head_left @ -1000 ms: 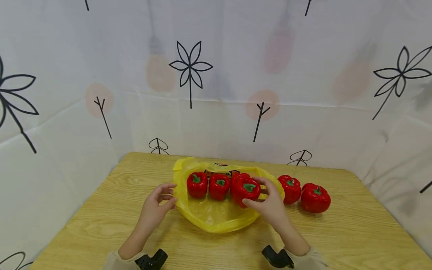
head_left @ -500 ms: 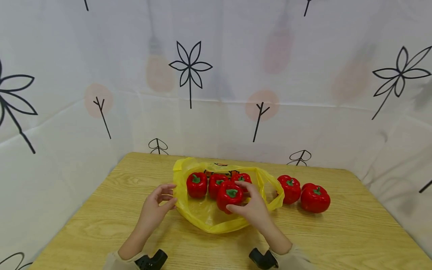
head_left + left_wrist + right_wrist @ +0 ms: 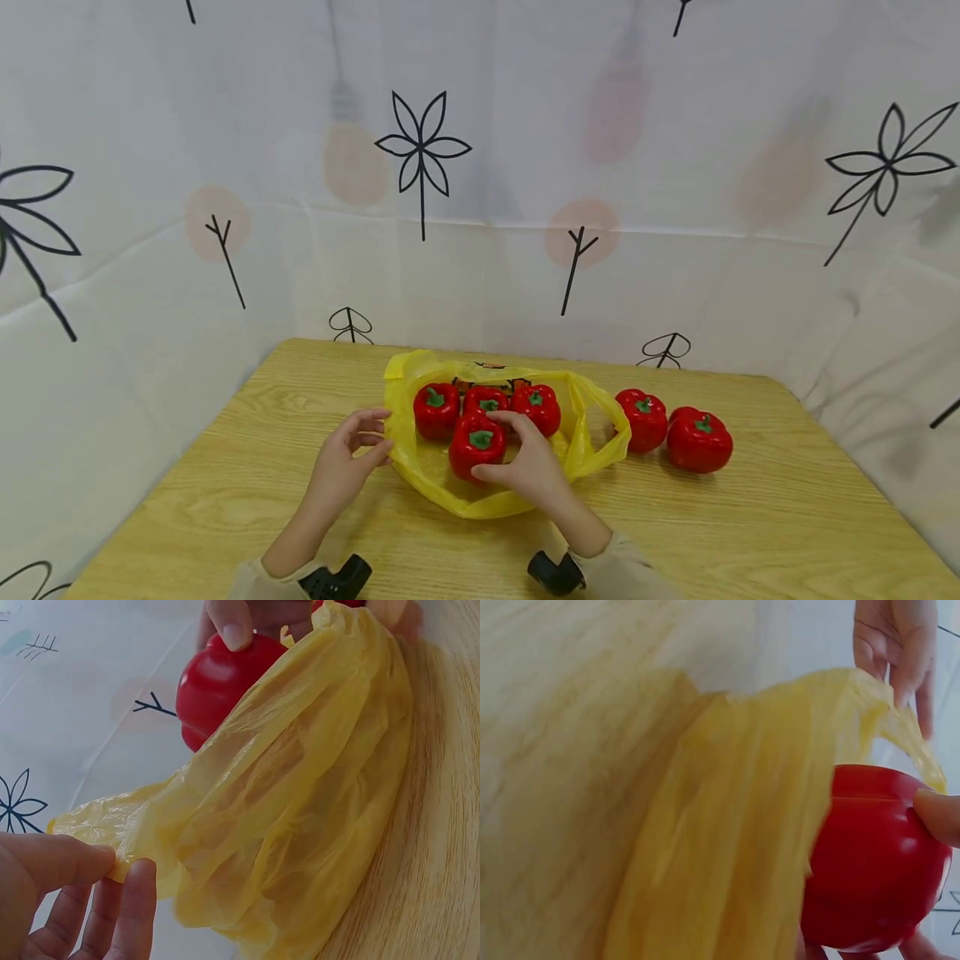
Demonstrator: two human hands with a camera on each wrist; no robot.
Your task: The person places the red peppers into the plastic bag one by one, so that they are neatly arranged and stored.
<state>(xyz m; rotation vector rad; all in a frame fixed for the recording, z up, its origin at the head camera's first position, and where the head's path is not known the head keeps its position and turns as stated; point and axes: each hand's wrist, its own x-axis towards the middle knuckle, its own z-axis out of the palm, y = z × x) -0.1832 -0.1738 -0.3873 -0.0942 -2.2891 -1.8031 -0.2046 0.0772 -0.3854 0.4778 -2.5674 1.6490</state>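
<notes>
A yellow plastic bag lies on the table with its mouth spread. At its left edge, my left hand pinches the rim between thumb and fingers, as the left wrist view shows. My right hand grips a red bell pepper with a green stem, over the bag's mouth near the front rim. Behind it, inside the bag, a left pepper, a middle pepper and a right pepper stand in a row. The held pepper partly hides the middle one.
Outside the bag on the right are two more red peppers, the nearer one and another close to the bag's edge. All stand on a wooden table. A white patterned cloth hangs behind it.
My right hand has carried the bell pepper leftward and slightly toward me across the bag, uncovering the right pepper in the row. The left hand has stayed put on the rim.
</notes>
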